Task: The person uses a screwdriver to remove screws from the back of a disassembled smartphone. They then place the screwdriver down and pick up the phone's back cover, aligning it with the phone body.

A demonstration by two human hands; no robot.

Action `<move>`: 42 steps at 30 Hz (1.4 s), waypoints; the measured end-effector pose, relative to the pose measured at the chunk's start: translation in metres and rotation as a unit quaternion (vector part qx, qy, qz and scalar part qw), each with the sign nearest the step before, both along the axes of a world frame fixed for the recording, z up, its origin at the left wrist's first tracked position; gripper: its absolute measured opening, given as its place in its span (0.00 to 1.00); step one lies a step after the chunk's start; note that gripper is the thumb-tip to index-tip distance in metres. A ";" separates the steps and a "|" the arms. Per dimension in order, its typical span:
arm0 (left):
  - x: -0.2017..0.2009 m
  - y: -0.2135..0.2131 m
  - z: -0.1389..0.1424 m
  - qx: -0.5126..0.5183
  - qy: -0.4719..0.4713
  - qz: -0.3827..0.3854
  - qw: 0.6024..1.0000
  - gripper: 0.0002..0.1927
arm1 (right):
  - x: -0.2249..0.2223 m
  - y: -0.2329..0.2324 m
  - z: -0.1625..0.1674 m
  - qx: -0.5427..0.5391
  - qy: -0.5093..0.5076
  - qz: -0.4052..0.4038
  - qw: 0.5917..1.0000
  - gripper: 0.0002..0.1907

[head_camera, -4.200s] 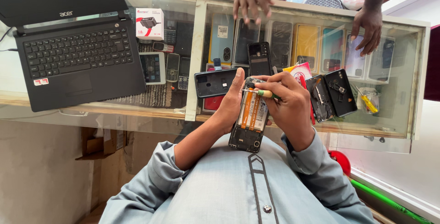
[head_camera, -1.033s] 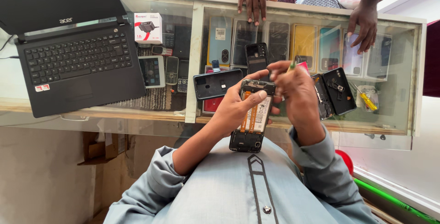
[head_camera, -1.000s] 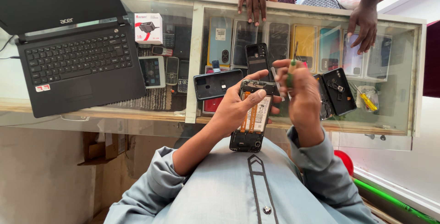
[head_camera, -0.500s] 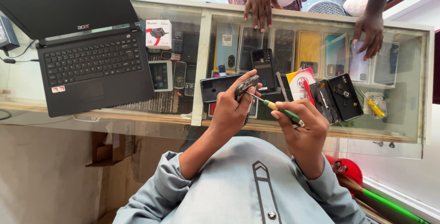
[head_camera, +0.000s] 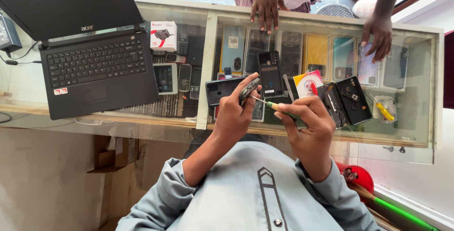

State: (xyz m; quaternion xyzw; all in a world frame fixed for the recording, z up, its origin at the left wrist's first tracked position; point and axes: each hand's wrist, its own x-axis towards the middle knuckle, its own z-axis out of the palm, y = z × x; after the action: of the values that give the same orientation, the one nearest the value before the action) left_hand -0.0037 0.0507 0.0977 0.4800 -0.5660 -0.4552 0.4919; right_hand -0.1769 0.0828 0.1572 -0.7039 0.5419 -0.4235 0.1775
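Gripping phone (head_camera: 248, 90), left hand (head_camera: 232, 117); screwdriver (head_camera: 274, 106), right hand (head_camera: 307, 127); glass counter (head_camera: 331, 32), phones inside

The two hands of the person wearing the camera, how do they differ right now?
The left hand grips a small dark phone part edge-on, fingers wrapped round it; the right hand pinches a green-handled screwdriver like a pen. The left hand sits higher, the right hand lower. Both hover above the glass counter, the screwdriver tip meeting the part.
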 end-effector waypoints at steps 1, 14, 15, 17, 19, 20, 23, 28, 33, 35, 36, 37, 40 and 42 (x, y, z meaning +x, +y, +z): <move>0.000 -0.001 0.001 -0.016 -0.009 0.003 1.000 0.22 | 0.001 -0.001 0.001 0.010 0.024 -0.017 1.000 0.08; -0.005 0.012 0.004 0.017 -0.064 0.043 0.997 0.22 | -0.001 0.002 -0.005 -0.009 -0.027 0.042 0.999 0.09; -0.005 0.013 0.004 0.014 -0.066 0.043 0.997 0.22 | -0.001 0.002 -0.005 0.009 0.005 0.011 1.000 0.07; -0.005 0.015 0.004 0.014 -0.072 0.047 0.996 0.22 | 0.000 0.003 -0.007 0.043 0.068 -0.049 0.996 0.06; -0.005 0.017 0.004 0.017 -0.080 0.056 0.995 0.21 | -0.002 0.005 -0.007 0.036 0.013 0.021 0.999 0.09; -0.003 0.016 0.004 0.010 -0.075 0.056 0.996 0.21 | -0.002 0.005 -0.008 0.032 -0.017 0.058 0.998 0.11; -0.004 0.023 0.003 0.020 -0.068 0.051 0.996 0.22 | 0.000 0.010 -0.014 0.066 -0.017 -0.009 0.998 0.07; -0.005 0.028 0.000 0.037 -0.079 0.052 0.995 0.22 | -0.004 0.008 -0.024 0.051 -0.041 0.022 0.998 0.09; -0.010 0.031 -0.007 0.017 -0.093 0.052 0.994 0.22 | -0.009 0.009 -0.031 0.111 -0.038 -0.002 0.993 0.07; -0.010 0.034 -0.009 0.019 -0.094 0.046 0.994 0.22 | -0.011 0.013 -0.032 0.059 -0.088 0.053 0.993 0.07; -0.011 0.035 -0.010 0.031 -0.095 0.042 0.994 0.21 | -0.011 0.014 -0.033 0.085 -0.051 0.015 0.995 0.07; -0.013 0.034 -0.011 0.038 -0.095 0.038 0.994 0.20 | -0.011 0.012 -0.035 0.107 -0.012 -0.022 0.994 0.08; -0.014 0.034 -0.012 0.024 -0.080 0.045 0.996 0.21 | -0.015 0.011 -0.038 0.099 -0.053 0.022 0.993 0.10; -0.013 0.033 -0.012 0.002 -0.094 0.048 0.994 0.20 | -0.014 0.013 -0.040 0.094 -0.064 0.030 0.993 0.10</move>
State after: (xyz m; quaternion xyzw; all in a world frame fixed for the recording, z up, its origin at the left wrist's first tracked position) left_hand -0.0168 0.0836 0.0860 0.5480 -0.5852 -0.3851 0.4571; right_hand -0.1913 0.0958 0.1170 -0.6715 0.5453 -0.4095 0.2898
